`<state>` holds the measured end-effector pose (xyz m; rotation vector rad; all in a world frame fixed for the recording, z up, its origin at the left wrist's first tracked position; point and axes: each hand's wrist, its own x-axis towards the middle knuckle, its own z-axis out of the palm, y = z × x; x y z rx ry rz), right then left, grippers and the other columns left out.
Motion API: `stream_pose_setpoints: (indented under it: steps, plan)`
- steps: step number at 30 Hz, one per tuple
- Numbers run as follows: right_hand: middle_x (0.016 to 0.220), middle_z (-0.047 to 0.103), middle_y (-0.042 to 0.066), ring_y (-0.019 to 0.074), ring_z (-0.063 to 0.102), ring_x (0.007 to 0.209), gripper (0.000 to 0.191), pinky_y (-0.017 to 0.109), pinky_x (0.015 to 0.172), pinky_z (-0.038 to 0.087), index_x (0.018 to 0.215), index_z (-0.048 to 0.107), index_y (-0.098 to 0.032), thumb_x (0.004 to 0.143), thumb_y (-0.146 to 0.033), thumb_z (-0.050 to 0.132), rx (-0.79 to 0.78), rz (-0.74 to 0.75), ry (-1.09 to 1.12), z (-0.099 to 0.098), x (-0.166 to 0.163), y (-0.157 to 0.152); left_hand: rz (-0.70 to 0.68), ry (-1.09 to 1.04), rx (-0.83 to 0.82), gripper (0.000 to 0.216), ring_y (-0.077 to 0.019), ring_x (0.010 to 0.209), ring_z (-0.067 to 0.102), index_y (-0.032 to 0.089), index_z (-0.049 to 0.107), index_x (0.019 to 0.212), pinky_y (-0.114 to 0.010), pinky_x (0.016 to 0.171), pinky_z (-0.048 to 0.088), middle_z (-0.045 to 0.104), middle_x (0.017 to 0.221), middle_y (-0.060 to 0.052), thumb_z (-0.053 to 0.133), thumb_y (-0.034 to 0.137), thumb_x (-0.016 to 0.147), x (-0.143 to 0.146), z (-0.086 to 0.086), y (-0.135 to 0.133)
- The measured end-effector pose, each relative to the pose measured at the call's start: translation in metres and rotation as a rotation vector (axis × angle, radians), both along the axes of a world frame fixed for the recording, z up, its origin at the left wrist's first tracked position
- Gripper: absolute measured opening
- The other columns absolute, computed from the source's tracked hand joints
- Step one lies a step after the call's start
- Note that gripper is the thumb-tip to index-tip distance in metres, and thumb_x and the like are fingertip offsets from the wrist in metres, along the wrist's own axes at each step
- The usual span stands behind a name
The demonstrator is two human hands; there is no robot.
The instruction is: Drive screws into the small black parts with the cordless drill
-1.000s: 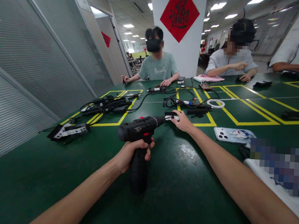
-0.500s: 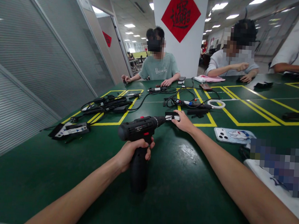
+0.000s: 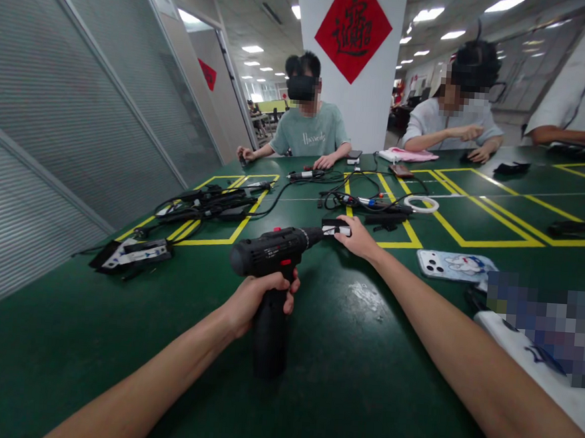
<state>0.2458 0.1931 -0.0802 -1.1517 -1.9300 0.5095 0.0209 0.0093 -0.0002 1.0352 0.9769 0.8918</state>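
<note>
A black cordless drill (image 3: 271, 324) with red buttons stands upright in my left hand (image 3: 261, 300), its fingers wrapped round the handle. The drill's chuck points away and to the right. Its tip meets or overlaps a small black-and-white block (image 3: 328, 231); whether they touch I cannot tell. My right hand (image 3: 357, 238) is closed on that block from the right, thumb in front and fingers behind. What kind of part the block is cannot be made out.
On the green table (image 3: 203, 346), black cables (image 3: 208, 203) lie left, with more cables and a white ring (image 3: 422, 204) ahead. A phone (image 3: 454, 265) and white bag (image 3: 524, 348) lie right. Across sit people, one in a green shirt (image 3: 311, 130).
Both hands keep their hold on the drill and the block, nearly still. The whole view has shifted very slightly.
</note>
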Motion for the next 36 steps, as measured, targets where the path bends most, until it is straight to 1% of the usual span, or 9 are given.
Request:
stream_pose_setpoints:
  steps: [5,10,14,24,32,36]
  plan:
    - [0.106,0.047,0.006,0.0188,0.053,0.097,0.047,0.036,0.095,0.039,0.120,0.050,-0.022,0.074,-0.029,0.059,-0.001,0.003,0.012,0.0005,-0.0002,-0.0007,-0.012,0.013,0.009,0.017,-0.0101,0.052,0.051,0.015,0.053,0.091,-0.028,0.057,0.042,0.052,0.078,-0.001,0.048,0.015,0.075,0.0013,0.0010,-0.0004]
    - [0.105,0.046,0.006,0.0193,0.053,0.095,0.047,0.037,0.094,0.040,0.120,0.050,-0.023,0.074,-0.030,0.059,0.010,-0.005,0.000,-0.0011,-0.0007,0.0003,-0.027,0.059,0.037,0.020,-0.0106,0.053,0.052,0.014,0.054,0.094,-0.029,0.058,0.043,0.057,0.083,-0.004,0.048,0.016,0.075,0.0015,0.0025,-0.0009]
    - [0.105,0.046,0.006,0.0191,0.053,0.095,0.047,0.036,0.094,0.039,0.120,0.050,-0.023,0.074,-0.029,0.058,0.015,-0.003,-0.005,-0.0011,-0.0006,0.0001,-0.025,0.058,0.036,0.021,-0.0109,0.053,0.052,0.014,0.053,0.095,-0.029,0.058,0.043,0.057,0.085,-0.005,0.047,0.016,0.075,0.0005,0.0023,-0.0003]
    - [0.105,0.046,0.006,0.0191,0.053,0.098,0.047,0.036,0.095,0.039,0.120,0.049,-0.023,0.074,-0.029,0.059,0.019,-0.007,-0.019,-0.0013,-0.0013,-0.0001,0.007,0.060,0.002,0.017,-0.0113,0.052,0.053,0.014,0.052,0.090,-0.028,0.056,0.042,0.053,0.077,-0.001,0.049,0.016,0.074,0.0056,0.0055,-0.0016]
    - [0.105,0.046,0.006,0.0197,0.052,0.099,0.046,0.036,0.095,0.039,0.120,0.049,-0.023,0.074,-0.029,0.058,0.021,-0.004,-0.027,0.0001,-0.0012,-0.0014,-0.006,0.070,0.035,0.022,-0.0107,0.052,0.052,0.013,0.054,0.096,-0.029,0.057,0.043,0.058,0.084,-0.005,0.049,0.018,0.075,0.0013,0.0006,-0.0003]
    - [0.106,0.046,0.006,0.0198,0.052,0.100,0.047,0.035,0.095,0.039,0.120,0.049,-0.023,0.074,-0.029,0.058,0.017,0.001,-0.025,0.0003,-0.0012,-0.0014,0.006,0.065,0.035,0.022,-0.0109,0.051,0.052,0.013,0.055,0.095,-0.028,0.056,0.044,0.059,0.083,-0.005,0.051,0.018,0.073,0.0026,0.0034,-0.0011]
